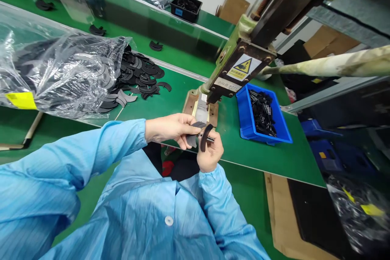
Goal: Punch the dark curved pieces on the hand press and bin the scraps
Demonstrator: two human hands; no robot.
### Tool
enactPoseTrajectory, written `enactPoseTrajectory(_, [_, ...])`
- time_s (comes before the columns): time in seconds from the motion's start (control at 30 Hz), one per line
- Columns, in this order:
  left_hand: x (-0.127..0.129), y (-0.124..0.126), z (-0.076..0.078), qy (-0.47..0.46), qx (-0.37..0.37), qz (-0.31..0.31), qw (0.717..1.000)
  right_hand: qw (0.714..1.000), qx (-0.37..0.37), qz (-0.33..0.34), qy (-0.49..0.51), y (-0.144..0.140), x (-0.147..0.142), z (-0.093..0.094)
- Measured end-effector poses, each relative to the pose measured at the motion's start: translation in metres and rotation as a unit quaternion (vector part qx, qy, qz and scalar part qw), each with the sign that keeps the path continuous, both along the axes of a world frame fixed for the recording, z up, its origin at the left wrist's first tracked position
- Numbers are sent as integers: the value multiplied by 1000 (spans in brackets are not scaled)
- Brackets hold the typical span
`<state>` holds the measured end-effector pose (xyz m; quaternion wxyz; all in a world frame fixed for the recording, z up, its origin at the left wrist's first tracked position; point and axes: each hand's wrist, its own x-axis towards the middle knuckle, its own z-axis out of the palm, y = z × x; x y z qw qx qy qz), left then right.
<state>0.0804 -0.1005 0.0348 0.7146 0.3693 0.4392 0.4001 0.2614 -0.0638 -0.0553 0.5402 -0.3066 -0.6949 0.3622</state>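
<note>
Here the left hand [170, 129] pinches a flat dark strip [195, 132] and the right hand [210, 154] pinches a curved band [205, 137], the two touching just before the press [240, 69], its base plate [190, 103] nearer the left hand.

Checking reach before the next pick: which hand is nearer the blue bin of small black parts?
Right. The right hand is beside the blue bin, just to its left. The left hand sits farther left, beyond the right one, pinching a curved black piece.
</note>
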Motion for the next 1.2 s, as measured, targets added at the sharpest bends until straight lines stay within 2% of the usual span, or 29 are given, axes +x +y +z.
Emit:
enactPoseTrajectory(0.07, [-5,2,-3,-28,-8,-6,1000,1000,6,-2,-2,-1,-3,2])
enactPoseTrajectory(0.13, [-9,2,-6,-19,13,12,1000,1000,14,5,-15,0,-3,4])
enactPoseTrajectory(0.3, [-15,-4,-9,98,74,50,991,994,60,44,-79,11,11,10])
enactPoseTrajectory(0.37, [-15,-10,-5,209,140,119,961,990,85,51,-102,14,17,13])
enactPoseTrajectory(0.43, [-12,-15,3,335,232,176,896,985,107,57,-124,16,19,16])
enactPoseTrajectory(0.5, [-10,-17,9,416,303,163,842,979,125,64,-145,16,19,18])
enactPoseTrajectory(0.57, [-8,-16,10,443,326,118,827,975,139,70,-160,17,19,20])
enactPoseTrajectory(0.63, [-8,-12,6,442,317,102,833,972,149,75,-166,17,19,21])
enactPoseTrajectory(0.7, [-9,-9,-2,422,293,116,850,972,152,74,-165,17,19,22])
enactPoseTrajectory(0.8, [-10,-8,-12,336,242,158,896,974,151,69,-157,15,20,22])
enactPoseTrajectory(0.83, [-10,-9,-14,293,220,150,918,974,150,69,-156,15,20,22])
enactPoseTrajectory(0.93, [-16,-9,-16,181,148,62,970,973,145,74,-163,17,25,21])
enactPoseTrajectory(1.0, [-28,-3,-18,167,115,58,978,974,134,61,-170,23,35,19])
enactPoseTrajectory(1.1, [-57,24,-31,186,83,181,962,979,107,-5,-171,39,60,8])
enactPoseTrajectory(1.2, [-87,73,-49,197,20,278,940,978,86,-71,-175,54,87,-6])
